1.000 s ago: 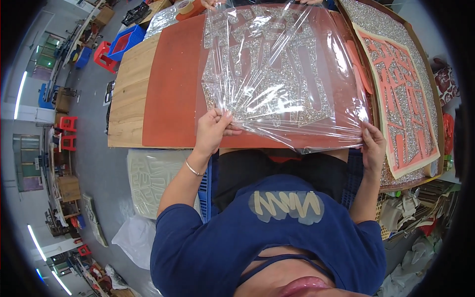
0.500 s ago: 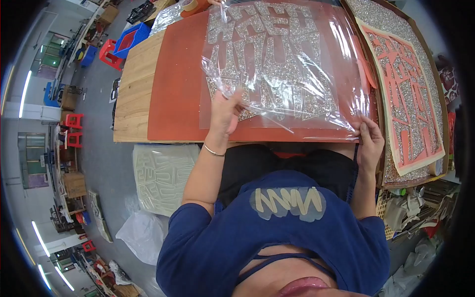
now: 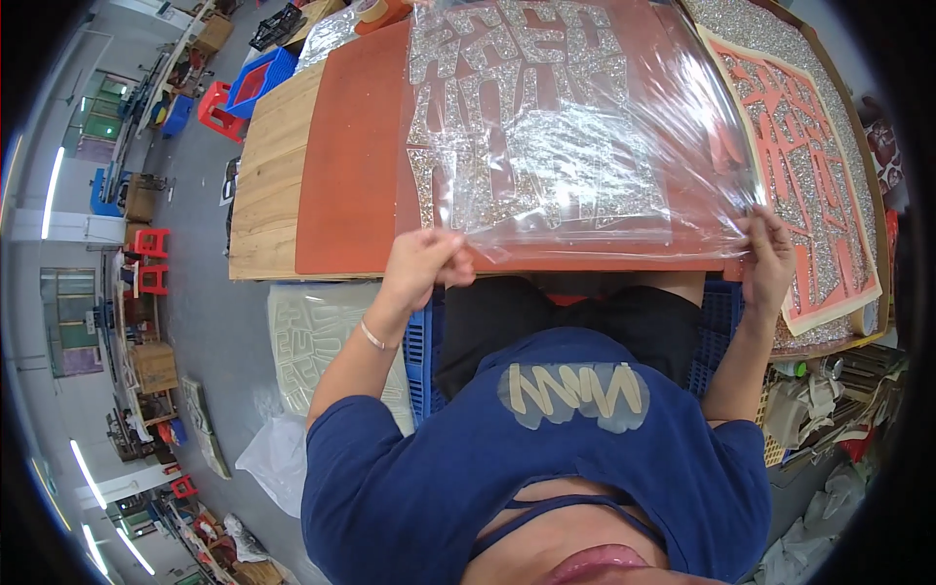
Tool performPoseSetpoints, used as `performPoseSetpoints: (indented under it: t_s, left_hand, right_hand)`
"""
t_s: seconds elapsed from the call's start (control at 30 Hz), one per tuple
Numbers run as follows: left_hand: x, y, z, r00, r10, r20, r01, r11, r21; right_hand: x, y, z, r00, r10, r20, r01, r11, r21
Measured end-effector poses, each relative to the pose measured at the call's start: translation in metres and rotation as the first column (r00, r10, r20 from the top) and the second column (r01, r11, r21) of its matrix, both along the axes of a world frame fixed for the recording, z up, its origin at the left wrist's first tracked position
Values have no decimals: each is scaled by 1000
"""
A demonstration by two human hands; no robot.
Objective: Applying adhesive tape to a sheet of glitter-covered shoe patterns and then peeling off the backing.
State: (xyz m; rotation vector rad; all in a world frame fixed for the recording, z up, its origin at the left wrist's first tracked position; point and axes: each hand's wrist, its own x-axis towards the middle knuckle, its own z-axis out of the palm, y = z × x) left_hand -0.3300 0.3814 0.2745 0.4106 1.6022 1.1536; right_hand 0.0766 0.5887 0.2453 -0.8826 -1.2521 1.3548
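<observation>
A clear plastic film [image 3: 673, 127] stretches over glittery stone-covered letter shapes [image 3: 531, 146], which lie on a clear sheet on the red mat [image 3: 351, 166]. My left hand [image 3: 425, 265] is closed in a pinch at the film's near left corner, just above the mat's front edge. At the near right corner, my right hand [image 3: 768, 252] pinches the film between thumb and fingers, beside the stone-filled tray. Between the two hands the near edge of the film is drawn fairly straight, with creases running toward the right hand.
To the right, a shallow tray of small shiny stones [image 3: 809, 58] holds a pink cut-out stencil [image 3: 819, 185]. Bare wooden tabletop [image 3: 268, 175] shows at left. Below the table edge lies a pale letter-patterned sheet [image 3: 312, 341], with a blue crate [image 3: 419, 356] nearby.
My left hand has come down toward me, bringing the film's near left corner to the table's front edge. My right hand has moved slightly right and the film lies more spread out.
</observation>
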Motion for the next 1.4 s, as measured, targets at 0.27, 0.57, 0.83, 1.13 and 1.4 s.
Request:
performPoseSetpoints:
  t_s: [0.27,0.57,0.83,1.13,1.4]
  left_hand:
    - [-40,-63,2,986,126,106,-161,865,475]
    - [-81,116,26,889,43,456,-314,782,539]
    - [-85,124,31,920,57,387,-238,866,439]
    - [-85,74,-34,928,183,326,-258,945,202]
    - [-58,33,-33,999,-3,39,-1,994,110]
  right_hand:
    - [-76,-3,45,962,22,-272,-35,998,-44]
    - [-93,-25,57,984,68,-167,-62,997,43]
    - [-50,-16,-1,999,8,-45,-13,993,-114]
    - [-37,-17,-8,996,52,-70,-57,996,-70]
    - [-12,-12,-15,998,50,34,-47,993,-106]
